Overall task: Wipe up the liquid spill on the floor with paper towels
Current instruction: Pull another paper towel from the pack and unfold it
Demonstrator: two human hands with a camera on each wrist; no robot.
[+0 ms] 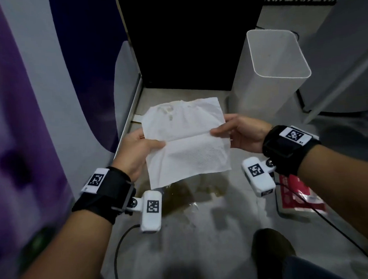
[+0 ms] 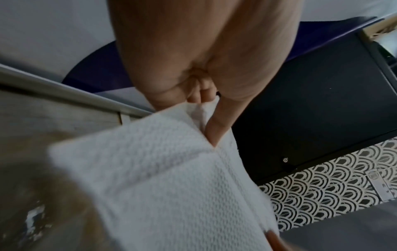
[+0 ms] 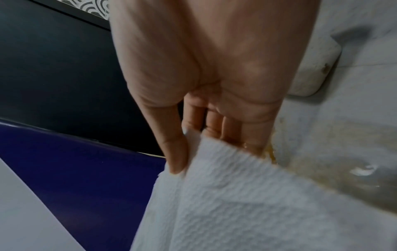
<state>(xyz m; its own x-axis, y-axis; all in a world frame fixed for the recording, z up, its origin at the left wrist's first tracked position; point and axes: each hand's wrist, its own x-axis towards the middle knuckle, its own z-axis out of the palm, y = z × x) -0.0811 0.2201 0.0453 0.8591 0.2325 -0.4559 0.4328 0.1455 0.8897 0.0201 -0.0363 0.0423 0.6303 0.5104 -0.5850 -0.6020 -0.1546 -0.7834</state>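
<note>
Head view showed me the paper towel [image 1: 184, 139] held up in the air, above the spill [image 1: 188, 194] on the floor [image 1: 205, 245]. My left hand [image 1: 136, 151] pinched the towel's left edge between thumb and fingers. My right hand [image 1: 241, 132] pinched its right edge the same way. The towel had a crease across its middle and small yellow spots near its far edge. The near half looked clean and dry.

I thought the best way was to fold along that crease, then press the clean side flat on the spill. I would push toward the middle of the puddle, so the liquid did not spread.

The spill lay under the towel's near edge and ran a bit nearer to me. On the far side of the spill stood a dark cabinet [image 1: 184, 43]. A white bin [image 1: 271, 70] stood to the far right of the spill. A red packet [image 1: 297, 195] lay to the right of the spill, and a black cable [image 1: 118, 249] lay nearer to me. A wall edged the left side. The most open floor was on the near side of the spill.
</note>
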